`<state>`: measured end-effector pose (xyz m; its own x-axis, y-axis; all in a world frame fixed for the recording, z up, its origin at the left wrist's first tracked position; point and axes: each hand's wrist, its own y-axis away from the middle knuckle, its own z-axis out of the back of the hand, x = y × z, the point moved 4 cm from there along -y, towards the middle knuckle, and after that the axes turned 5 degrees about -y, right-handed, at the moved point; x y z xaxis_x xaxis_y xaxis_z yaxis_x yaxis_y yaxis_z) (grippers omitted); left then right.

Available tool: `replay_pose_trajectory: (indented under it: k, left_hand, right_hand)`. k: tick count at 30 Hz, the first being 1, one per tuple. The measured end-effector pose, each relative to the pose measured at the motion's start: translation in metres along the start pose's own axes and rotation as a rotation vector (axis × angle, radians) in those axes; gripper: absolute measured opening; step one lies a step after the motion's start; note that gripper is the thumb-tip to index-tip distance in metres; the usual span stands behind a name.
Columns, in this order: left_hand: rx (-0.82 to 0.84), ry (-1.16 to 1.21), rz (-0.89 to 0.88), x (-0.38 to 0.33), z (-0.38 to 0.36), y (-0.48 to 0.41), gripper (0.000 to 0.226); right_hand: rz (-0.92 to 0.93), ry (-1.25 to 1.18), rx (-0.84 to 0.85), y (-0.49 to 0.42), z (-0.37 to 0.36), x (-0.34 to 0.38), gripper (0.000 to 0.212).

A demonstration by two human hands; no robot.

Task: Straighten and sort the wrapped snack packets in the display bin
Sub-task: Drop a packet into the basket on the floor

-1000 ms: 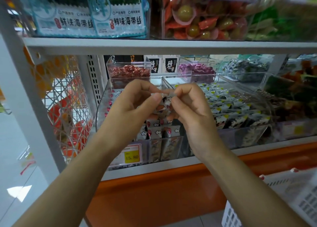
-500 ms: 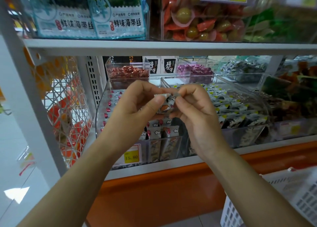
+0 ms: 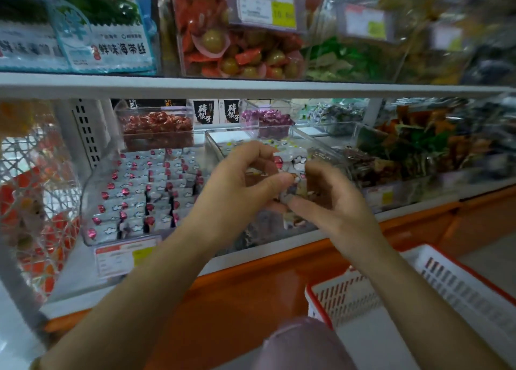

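White shelf board (image 3: 251, 90) above orange base panel (image 3: 245, 297).

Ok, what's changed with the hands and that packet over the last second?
The left hand and right hand have shifted right together, from in front of the left bin to in front of the neighbouring bin. They still pinch the packet between them; nothing was let go. The bins look unchanged.
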<state>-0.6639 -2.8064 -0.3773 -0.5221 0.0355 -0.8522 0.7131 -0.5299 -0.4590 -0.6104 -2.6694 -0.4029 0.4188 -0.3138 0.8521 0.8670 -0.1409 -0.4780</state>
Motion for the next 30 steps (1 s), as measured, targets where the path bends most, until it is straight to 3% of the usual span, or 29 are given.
replay_pose_trajectory:
  k: [5, 9, 13, 20, 24, 27, 30]
  left_hand:
    - [0.092, -0.224, 0.159, 0.027, -0.075, -0.012, 0.041]
    - [0.349, -0.408, 0.185, 0.062, -0.139, -0.017, 0.048]
    - [0.511, -0.52, 0.165, 0.085, -0.183, -0.021, 0.053]
    - [0.535, -0.598, 0.242, 0.126, -0.195, -0.005, 0.041]
    - [0.511, -0.596, 0.297, 0.135, -0.188, -0.001, 0.037]
    - [0.499, -0.559, 0.334, 0.136, -0.184, 0.0, 0.037]
    - [0.515, -0.541, 0.361, 0.134, -0.179, 0.002, 0.036]
  right_hand:
    - [-0.201, 0.059, -0.293, 0.045, 0.07, -0.056, 0.02]
    - [-0.559, 0.149, -0.456, 0.1, 0.116, -0.158, 0.01]
    - [-0.915, 0.143, -0.569, 0.155, 0.13, -0.265, 0.021]
    - [-1.253, 0.274, -0.463, 0.223, 0.112, -0.373, 0.025]
    - [-1.308, 0.283, -0.413, 0.238, 0.104, -0.391, 0.034]
    - [-1.335, 0.451, -0.287, 0.246, 0.112, -0.392, 0.041]
    - [-1.33, 0.497, -0.31, 0.229, 0.128, -0.375, 0.035]
